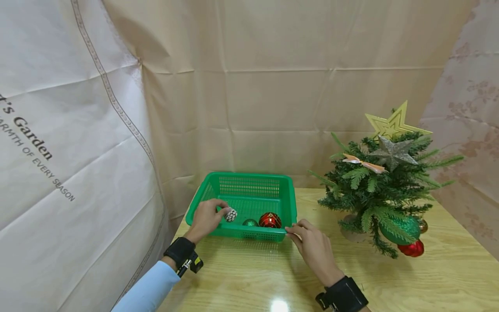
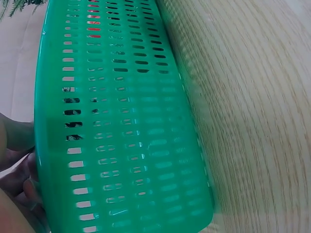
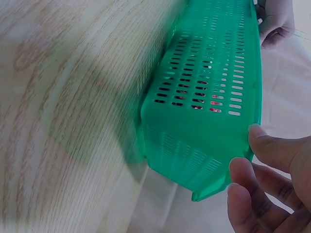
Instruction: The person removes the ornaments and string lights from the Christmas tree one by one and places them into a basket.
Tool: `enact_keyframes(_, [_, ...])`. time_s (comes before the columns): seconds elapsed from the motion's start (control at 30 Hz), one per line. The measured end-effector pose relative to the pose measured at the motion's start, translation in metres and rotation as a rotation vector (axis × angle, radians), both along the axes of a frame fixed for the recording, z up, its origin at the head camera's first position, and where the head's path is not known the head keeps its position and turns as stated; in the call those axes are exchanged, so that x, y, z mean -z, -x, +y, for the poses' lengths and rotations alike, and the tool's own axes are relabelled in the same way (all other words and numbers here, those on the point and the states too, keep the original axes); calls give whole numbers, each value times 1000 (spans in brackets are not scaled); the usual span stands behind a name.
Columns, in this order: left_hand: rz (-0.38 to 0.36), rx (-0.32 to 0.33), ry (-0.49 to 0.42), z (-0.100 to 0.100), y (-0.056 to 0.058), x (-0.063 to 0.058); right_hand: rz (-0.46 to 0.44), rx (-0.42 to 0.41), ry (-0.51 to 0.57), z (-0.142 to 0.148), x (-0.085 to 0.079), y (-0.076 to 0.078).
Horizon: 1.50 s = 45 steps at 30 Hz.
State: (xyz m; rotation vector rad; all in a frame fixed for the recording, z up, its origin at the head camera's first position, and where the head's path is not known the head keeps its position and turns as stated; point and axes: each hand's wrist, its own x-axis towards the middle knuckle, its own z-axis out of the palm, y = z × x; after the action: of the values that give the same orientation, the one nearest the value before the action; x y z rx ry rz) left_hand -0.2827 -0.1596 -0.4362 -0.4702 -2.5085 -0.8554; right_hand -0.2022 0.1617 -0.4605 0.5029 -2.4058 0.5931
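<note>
Between thumb and fingers, my left hand [image 1: 206, 219] pinches a small pinecone [image 1: 231, 215] with white-tipped scales, held over the front left of the green plastic basket [image 1: 249, 232]. From the left wrist view, the basket's slotted wall [image 2: 116, 145] hides the pinecone and part of the hand [image 2: 17, 170]. At the basket's front right corner, my right hand [image 1: 312, 247] grips the rim, thumb and fingertips on the edge; the right wrist view shows this hand [image 3: 277, 184] close up. Inside the basket lie a green glittery ball [image 1: 250, 222] and a red ball with gold patterns [image 1: 270, 220].
A small artificial Christmas tree [image 1: 370, 190] stands to the right, bearing a gold star [image 1: 391, 125], a silver star [image 1: 393, 152], a bow [image 1: 364, 164] and several balls. The basket sits on a wooden table [image 1: 241, 277], with cloth hanging behind and at the left.
</note>
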Motion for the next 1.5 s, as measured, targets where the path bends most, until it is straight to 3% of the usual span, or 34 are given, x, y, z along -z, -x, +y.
enact_keyframes(0.33, [-20,1,36,1,3,1,6,1,-5,0,1,1])
enact_keyframes(0.77, [-112,-8,76,-3,2,0,4,-2,-13,-1,1,1])
enact_keyframes(1.07, [-71,-16,105,-4,5,3,2,2,0,0,2,2])
enact_keyframes(1.5, [-124,19,118,-3,7,6,6,10,-5,0,1,2])
